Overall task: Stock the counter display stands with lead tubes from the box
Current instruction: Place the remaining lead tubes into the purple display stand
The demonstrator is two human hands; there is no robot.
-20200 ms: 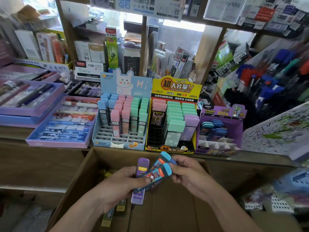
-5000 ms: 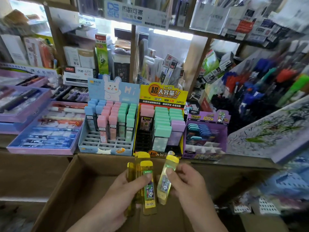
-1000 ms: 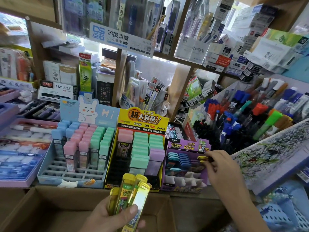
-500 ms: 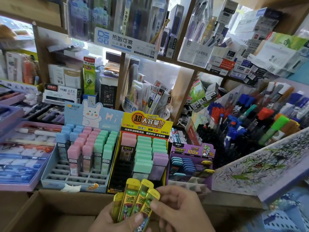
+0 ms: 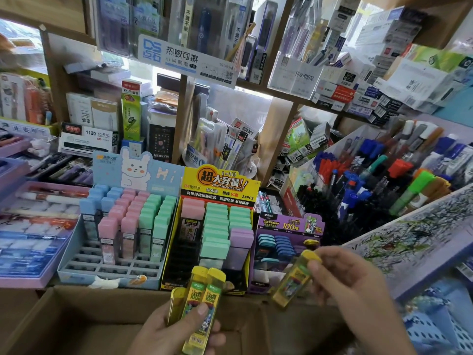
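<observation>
My left hand (image 5: 176,329) grips a small bunch of yellow lead tubes (image 5: 202,301) upright above the open cardboard box (image 5: 76,319). My right hand (image 5: 350,280) pinches a single yellow lead tube (image 5: 294,278), tilted, in front of the purple display stand (image 5: 286,224). That stand holds blue-capped tubes (image 5: 276,245) and a yellow-capped one (image 5: 311,243) at its right. To its left stand the yellow-and-black display (image 5: 220,185) with pink, green and purple tubes and the light-blue bunny display (image 5: 133,170) with several empty slots in front.
Purple trays of pens (image 5: 33,231) lie at the left of the counter. A rack of markers (image 5: 371,180) and a scribbled test pad (image 5: 414,237) fill the right. Shelves of boxed stationery (image 5: 358,80) rise behind. A blue basket (image 5: 440,321) sits at lower right.
My right hand has drawn one yellow tube out of the bunch in my left hand and carried it right, towards the purple stand. A yellow tube placed a second ago sits in that stand.
</observation>
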